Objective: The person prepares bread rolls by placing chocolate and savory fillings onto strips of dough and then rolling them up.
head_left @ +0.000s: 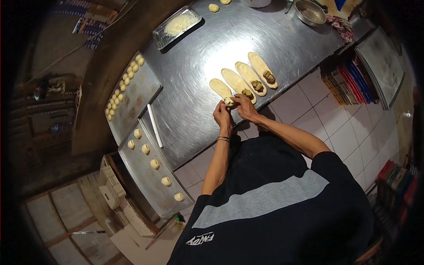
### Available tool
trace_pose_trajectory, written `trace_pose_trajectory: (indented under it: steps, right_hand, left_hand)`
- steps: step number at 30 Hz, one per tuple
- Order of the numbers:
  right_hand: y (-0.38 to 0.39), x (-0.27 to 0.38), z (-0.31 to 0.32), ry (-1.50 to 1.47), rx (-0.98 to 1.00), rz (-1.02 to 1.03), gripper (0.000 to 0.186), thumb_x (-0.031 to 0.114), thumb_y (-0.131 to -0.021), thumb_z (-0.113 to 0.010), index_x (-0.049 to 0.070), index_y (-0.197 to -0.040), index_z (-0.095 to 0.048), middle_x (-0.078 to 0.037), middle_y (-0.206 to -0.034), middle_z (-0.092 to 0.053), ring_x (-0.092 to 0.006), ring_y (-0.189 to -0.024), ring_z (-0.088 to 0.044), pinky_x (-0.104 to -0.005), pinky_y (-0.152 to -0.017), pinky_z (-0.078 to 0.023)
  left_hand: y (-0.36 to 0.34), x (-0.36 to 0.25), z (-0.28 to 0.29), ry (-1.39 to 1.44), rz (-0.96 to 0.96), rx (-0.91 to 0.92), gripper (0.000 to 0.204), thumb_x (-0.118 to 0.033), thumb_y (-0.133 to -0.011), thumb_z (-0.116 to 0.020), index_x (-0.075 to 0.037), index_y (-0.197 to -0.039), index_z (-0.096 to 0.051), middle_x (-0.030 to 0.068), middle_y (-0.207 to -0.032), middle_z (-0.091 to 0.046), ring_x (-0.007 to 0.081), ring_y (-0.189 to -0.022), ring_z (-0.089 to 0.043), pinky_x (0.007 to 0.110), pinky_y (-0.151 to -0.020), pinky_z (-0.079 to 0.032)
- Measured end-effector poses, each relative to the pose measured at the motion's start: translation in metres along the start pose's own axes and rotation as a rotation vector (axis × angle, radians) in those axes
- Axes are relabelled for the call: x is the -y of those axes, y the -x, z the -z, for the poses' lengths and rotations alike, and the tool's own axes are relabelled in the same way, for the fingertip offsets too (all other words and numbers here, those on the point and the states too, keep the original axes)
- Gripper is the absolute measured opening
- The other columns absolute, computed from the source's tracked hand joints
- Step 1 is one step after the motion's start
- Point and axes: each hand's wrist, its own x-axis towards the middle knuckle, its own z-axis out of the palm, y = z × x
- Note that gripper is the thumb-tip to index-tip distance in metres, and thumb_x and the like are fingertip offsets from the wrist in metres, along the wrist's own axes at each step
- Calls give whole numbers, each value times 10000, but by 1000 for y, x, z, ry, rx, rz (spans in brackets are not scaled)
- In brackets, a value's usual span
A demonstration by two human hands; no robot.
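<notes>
My left hand (222,115) and my right hand (246,107) meet at the near end of the leftmost flattened dough strip (218,87). The fingers of both are closed on that end, which looks folded over, with a little dark filling showing. To its right lie three more long dough strips, each with brownish filling at its near end: one beside my right hand (232,78), a middle one (247,72) and the rightmost one (258,64). My fingers partly cover the worked end.
A steel table (185,84) carries a tray of grated cheese (180,25), a white rolling pin (155,125) and a metal bowl (310,12). Left, one baking tray (137,95) holds several dough balls; another (148,170) holds several rolled pieces. Stacked crates (353,79) stand at right.
</notes>
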Motion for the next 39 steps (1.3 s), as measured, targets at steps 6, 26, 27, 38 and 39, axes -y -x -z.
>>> trace_pose_trajectory:
  steps: [6, 26, 27, 38, 39]
  right_hand:
    - [-38, 61, 28, -301, 82, -414, 449, 29, -821, -549, -34, -1250, -661, -218, -1120, -725, -278, -1021, -704, -348, -882, -533]
    - [-118, 53, 7, -160, 352, -397, 340, 170, -911, -632, 8, -1199, -710, -170, -1035, -753, -199, -902, -705, -324, -823, -542]
    - [-94, 42, 11, -149, 420, -464, 330, 173, -909, -639, 8, -1185, -717, -154, -1000, -759, -185, -874, -702, -323, -810, -544]
    - [30, 15, 79, -91, 657, -449, 352, 51, -844, -630, -17, -1181, -706, -150, -1091, -746, -240, -1011, -715, -353, -902, -545]
    - [31, 12, 83, -121, 679, -447, 355, 47, -847, -622, -19, -1188, -694, -144, -1093, -741, -233, -1021, -709, -350, -899, -545]
  left_hand:
    - [0, -47, -17, -107, -52, 76, 256, -169, -963, -672, 62, -1045, -746, 46, -860, -710, 110, -749, -603, 271, -662, -493]
    - [-65, -60, -9, -651, -326, -171, 232, -262, -816, -781, -63, -935, -788, 106, -823, -767, 186, -765, -734, 329, -690, -561]
    - [-46, -41, -5, -654, -152, -96, 236, -266, -815, -774, -61, -931, -791, 99, -822, -767, 193, -763, -733, 335, -696, -563]
    - [102, 14, 24, -643, -109, 155, 176, -143, -841, -788, 20, -902, -763, 135, -809, -757, 168, -747, -722, 323, -658, -553]
    - [102, 12, 24, -582, -13, 194, 214, -122, -849, -787, 30, -994, -745, 123, -841, -757, 157, -762, -716, 300, -679, -567]
